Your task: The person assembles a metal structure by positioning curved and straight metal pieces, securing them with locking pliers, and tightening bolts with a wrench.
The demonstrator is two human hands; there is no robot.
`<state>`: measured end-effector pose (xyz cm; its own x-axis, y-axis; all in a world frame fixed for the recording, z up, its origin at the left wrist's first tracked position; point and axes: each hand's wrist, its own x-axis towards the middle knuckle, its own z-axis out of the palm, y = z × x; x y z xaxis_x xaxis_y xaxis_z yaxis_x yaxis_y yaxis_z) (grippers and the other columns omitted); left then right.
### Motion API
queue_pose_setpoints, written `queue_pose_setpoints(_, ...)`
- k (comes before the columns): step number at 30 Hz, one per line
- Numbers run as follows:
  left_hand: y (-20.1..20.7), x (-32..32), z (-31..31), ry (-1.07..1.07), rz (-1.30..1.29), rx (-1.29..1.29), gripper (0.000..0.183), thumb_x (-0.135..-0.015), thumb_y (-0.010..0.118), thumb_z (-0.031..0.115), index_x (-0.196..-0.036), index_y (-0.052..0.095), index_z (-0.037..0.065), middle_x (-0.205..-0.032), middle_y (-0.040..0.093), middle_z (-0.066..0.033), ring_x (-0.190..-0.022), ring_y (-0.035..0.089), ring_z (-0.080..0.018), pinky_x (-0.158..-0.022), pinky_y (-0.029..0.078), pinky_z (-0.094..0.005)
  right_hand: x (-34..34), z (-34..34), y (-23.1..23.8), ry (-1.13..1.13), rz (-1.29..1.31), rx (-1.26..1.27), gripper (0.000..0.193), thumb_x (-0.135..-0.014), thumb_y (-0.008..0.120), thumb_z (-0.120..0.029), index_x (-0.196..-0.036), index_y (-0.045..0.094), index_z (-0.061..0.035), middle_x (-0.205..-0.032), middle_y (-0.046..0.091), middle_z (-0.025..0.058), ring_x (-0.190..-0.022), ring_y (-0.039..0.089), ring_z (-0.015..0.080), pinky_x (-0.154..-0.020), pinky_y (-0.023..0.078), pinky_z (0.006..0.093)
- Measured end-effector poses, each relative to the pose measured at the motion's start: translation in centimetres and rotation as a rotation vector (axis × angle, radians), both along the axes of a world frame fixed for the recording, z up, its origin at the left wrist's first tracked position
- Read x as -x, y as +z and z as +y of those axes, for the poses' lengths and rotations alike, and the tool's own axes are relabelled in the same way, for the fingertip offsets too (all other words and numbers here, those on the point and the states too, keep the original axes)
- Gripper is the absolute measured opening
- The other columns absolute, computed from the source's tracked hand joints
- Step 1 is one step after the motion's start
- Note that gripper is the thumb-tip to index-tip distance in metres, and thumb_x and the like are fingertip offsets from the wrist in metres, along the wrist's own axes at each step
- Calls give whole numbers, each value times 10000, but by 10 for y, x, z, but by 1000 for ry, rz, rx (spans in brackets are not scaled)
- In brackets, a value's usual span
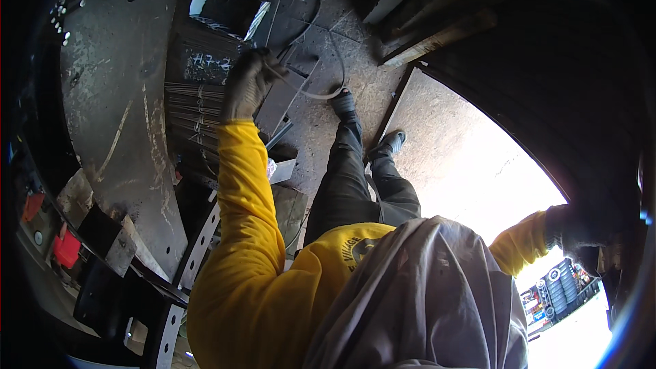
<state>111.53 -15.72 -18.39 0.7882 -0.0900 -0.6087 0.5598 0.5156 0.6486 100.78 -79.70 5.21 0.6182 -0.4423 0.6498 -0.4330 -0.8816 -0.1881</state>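
Observation:
My left hand [247, 85], in a dark work glove, is raised at the upper left with its fingers closed round a thin grey cable [320, 97]. From the hand the cable droops in a loop past my foot and bends back up toward the floor. Below and beside that hand lie bundles of thin metal rods [188, 106] and a dark plate with chalk marks [205, 61]. My right hand [577, 229], gloved too, is stretched far to the right against a dark surface. Shadow hides its fingers and anything they hold.
A large scuffed steel plate [116, 96] stands along the left. Perforated metal strips [205, 239] and a red object [67, 246] are at the lower left. Timber beams [441, 37] lie at the top right. A dark panel [547, 96] borders the bright floor.

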Motion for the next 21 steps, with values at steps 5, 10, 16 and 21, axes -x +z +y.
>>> queue_pose_setpoints(5,-15,67,-66,-211,49,-183,278,-1000,583,332,-1061,626,64,-862,628,-13,-800,657,-137,-740,593,-313,10,8,-1,15,-12,57,453,-944,568,-12,-1375,431,25,-1356,486,224,-1265,491,347,-1075,409,437)
queue_pose_setpoints(10,-36,86,-88,-602,40,-667,251,-1015,540,311,-1062,640,86,-805,649,-74,-697,670,-166,-643,571,-319,51,78,-44,194,-42,307,445,-948,559,-2,-1374,431,26,-1356,487,223,-1265,491,347,-1077,407,437)
queue_pose_setpoints(16,-90,114,-71,-893,-47,-1359,318,-976,507,357,-1083,651,95,-934,701,-190,-821,688,-378,-691,550,-469,104,181,-161,422,975,-845,588,-803,757,-52,-1344,527,-47,-1142,657,153,-1089,638,295,-965,493,402)
queue_pose_setpoints(21,-125,134,-54,-969,255,-1442,320,-954,502,330,-1089,661,87,-956,703,-207,-912,670,-423,-803,538,-525,48,171,-297,232,1605,-893,533,-905,600,-463,-1296,596,-100,-1184,667,207,-1133,627,357,-969,490,439)
